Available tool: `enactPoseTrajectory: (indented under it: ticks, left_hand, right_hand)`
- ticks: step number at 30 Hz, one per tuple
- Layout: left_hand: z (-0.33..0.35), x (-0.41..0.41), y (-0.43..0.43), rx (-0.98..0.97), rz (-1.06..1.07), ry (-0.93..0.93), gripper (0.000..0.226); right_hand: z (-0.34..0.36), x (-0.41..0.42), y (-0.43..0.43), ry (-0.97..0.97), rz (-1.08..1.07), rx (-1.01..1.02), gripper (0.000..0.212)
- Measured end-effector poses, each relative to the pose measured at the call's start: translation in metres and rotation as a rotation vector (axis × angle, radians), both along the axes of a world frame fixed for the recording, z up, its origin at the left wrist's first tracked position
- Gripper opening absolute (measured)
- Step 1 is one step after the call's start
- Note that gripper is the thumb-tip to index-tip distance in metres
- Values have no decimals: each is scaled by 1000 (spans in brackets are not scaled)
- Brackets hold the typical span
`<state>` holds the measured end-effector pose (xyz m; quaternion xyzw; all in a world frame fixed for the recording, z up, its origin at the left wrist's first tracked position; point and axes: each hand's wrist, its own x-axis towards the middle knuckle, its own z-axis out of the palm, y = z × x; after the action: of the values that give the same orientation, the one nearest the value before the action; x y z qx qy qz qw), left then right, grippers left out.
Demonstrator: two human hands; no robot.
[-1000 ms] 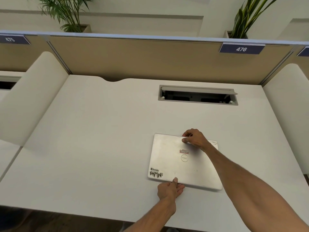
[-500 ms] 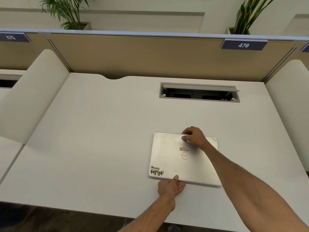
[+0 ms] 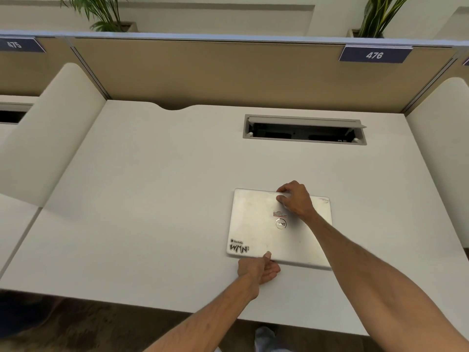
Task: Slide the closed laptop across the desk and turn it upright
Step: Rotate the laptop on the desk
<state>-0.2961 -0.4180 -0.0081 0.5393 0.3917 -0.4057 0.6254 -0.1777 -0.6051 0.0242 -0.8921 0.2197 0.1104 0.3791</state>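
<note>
Laptop (image 3: 258, 224): closed, flat on desk (image 3: 142, 199)
Left hand (image 3: 258, 269): grips near edge
Right hand (image 3: 295, 199): grips far edge

Laptop (image 3: 258, 224) on desk (image 3: 142, 189) (right half)

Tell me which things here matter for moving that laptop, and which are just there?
In use: laptop, closed and flat; left hand at its near edge; right hand at its far edge; desk.

Just there: cable hatch, plants, number sign.
</note>
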Motion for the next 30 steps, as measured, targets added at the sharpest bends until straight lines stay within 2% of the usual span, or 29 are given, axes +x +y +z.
enactPoseTrajectory:
  ticks: [6,14,18,20,21,23,25,27,30]
  left_hand:
    - [15,16,9,-37,-108,-27,57]
    - [34,29,-11,-30,-19,-181,51]
    - [35,31,-18,9,23,-238,45]
    - [35,36,-20,119,28,-332,41]
    - [34,39,-19,233,3,-408,37]
    - [33,46,-11,514,-106,-577,29]
    - [32,54,-1,692,-256,-705,32]
    - [26,61,10,765,-390,-720,48]
    - [20,70,24,756,-531,-682,61]
  right_hand:
    - [-3,-29,6,-68,7,-170,51]
    - [-2,-69,-7,-116,19,-217,54]
    - [0,-86,-15,-157,-63,-215,54]
    - [-1,-94,-19,-147,-176,-212,53]
    - [-2,-99,-20,-138,-255,-202,52]
    - [-4,-109,-20,-112,-430,-185,50]
    - [-6,-117,-20,-70,-578,-160,50]
    - [-10,-124,-19,-28,-673,-91,48]
    - [-16,-126,-18,28,-725,-44,44]
